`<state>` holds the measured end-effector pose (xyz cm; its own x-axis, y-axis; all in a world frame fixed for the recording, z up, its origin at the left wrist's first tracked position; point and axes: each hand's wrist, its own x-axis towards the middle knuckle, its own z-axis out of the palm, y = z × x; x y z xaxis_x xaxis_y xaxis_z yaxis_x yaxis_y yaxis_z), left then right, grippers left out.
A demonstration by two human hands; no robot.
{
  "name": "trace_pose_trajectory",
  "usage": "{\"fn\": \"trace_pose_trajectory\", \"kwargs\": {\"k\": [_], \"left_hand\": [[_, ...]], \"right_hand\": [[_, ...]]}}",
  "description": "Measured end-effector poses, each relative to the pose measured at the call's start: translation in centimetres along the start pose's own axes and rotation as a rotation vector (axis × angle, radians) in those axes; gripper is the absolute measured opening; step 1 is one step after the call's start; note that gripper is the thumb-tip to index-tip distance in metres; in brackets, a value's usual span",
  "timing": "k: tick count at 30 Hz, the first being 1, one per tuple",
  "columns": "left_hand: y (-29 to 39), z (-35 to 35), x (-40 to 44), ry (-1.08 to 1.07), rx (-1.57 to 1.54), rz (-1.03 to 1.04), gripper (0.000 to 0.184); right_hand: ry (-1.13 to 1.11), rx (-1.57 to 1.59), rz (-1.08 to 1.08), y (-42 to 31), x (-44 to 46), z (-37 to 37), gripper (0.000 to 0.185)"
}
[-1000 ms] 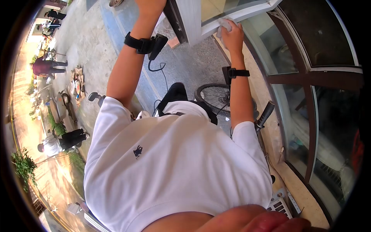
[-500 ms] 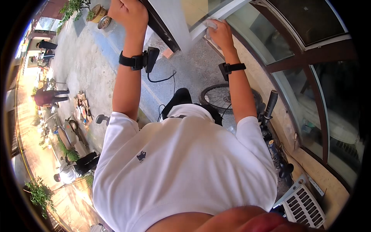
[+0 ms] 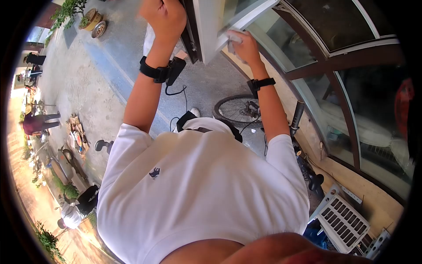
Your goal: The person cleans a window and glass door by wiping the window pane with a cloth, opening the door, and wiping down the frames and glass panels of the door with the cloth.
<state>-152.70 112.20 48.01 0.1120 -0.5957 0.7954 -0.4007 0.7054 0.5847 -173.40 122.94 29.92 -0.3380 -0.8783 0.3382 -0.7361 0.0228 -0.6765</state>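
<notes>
My left hand (image 3: 165, 17) is raised at the top edge of the view, beside the dark edge of an open window sash (image 3: 209, 31). Its fingers are curled and partly blurred or cut off, and what they hold, if anything, is hidden. My right hand (image 3: 245, 46) is closed on a grey cloth (image 3: 235, 38), which touches the white lower frame of the sash. Each wrist wears a black strap with a small device on it.
A bicycle wheel (image 3: 237, 109) and handlebar grip (image 3: 297, 115) are below my right arm. Brown-framed windows (image 3: 327, 66) line the right wall. A white slotted panel (image 3: 343, 223) lies lower right. A potted plant (image 3: 90, 20) and people (image 3: 40, 123) are at left.
Since the earlier frames my right hand and the cloth have shifted left along the frame. My left hand has moved about near the sash edge. The whole view has shifted and turned a little.
</notes>
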Motion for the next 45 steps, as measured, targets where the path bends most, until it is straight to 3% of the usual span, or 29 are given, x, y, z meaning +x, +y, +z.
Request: {"fn": "trace_pose_trajectory", "kwargs": {"k": [3,6,9,11,13,17,20,22,24,25,30,32,34,35,37,39,42,45], "left_hand": [[0.8,-0.2,-0.3,-0.036,-0.131,-0.033,0.044],[2.0,-0.6,0.2,-0.017,-0.285,0.043,0.036],[2.8,-1.0,0.4,-0.028,-0.328,0.036,0.035],[2.2,-0.9,0.1,-0.071,-0.306,0.011,0.034],[2.1,0.0,0.2,0.042,-0.363,0.062,0.035],[2.2,-0.1,0.2,0.053,-0.4,0.059,0.035],[2.3,-0.9,0.1,-0.034,-0.379,0.014,0.036],[1.9,-0.9,0.2,-0.056,-0.315,0.028,0.036],[2.2,-0.8,0.2,-0.043,-0.319,0.037,0.036],[2.3,-0.8,0.3,-0.036,-0.335,0.047,0.037],[2.1,-0.9,0.3,-0.051,-0.291,0.077,0.034],[2.0,-1.1,-0.6,-0.043,-0.252,0.075,0.035],[1.7,-0.3,0.5,0.013,-0.298,0.139,0.037],[1.4,-0.3,0.4,0.03,-0.376,0.182,0.04],[1.2,-0.5,0.2,-0.013,-0.354,0.14,0.037],[1.8,-0.6,0.3,-0.01,-0.357,0.092,0.037],[2.0,-0.8,-0.1,-0.071,-0.364,0.057,0.045],[2.5,-0.6,0.2,-0.066,-0.368,0.063,0.053]], "right_hand": [[0.206,-0.09,0.139,2.5,2.9,0.2,0.044],[0.311,-0.054,0.1,2.8,3.1,2.3,0.046],[0.32,0.063,0.099,0.7,0.1,3.9,0.046],[0.266,0.104,0.217,-2.1,-2.8,4.7,0.045],[0.227,0.325,0.157,-3.6,-5.3,5.6,0.045],[0.192,0.629,0.195,-4.3,-7.3,6.5,0.044],[0.168,0.598,0.185,-3.9,-4.9,5.5,0.04],[0.307,0.135,0.131,-3.7,-2.7,4.7,0.035],[0.38,0.019,-0.055,-0.7,0.1,4.3,0.033],[0.363,0.015,0.101,0.4,1.1,3.8,0.033],[0.339,-0.063,0.146,0.7,2.1,3.1,0.031],[0.192,0.059,0.345,-3.9,-0.1,2.2,0.034],[0.188,-0.03,0.249,-4.3,-2.2,3.5,0.036],[0.104,0.004,0.338,-6.2,-2.9,3.0,0.036],[0.152,-0.048,0.288,-6.9,-3.1,2.5,0.036],[0.045,-0.239,0.198,-6.9,-2.6,1.5,0.037],[0.106,-0.46,0.088,-5.2,-0.5,1.0,0.031],[0.196,-0.446,0.139,-1.8,1.9,0.6,0.03]]}}
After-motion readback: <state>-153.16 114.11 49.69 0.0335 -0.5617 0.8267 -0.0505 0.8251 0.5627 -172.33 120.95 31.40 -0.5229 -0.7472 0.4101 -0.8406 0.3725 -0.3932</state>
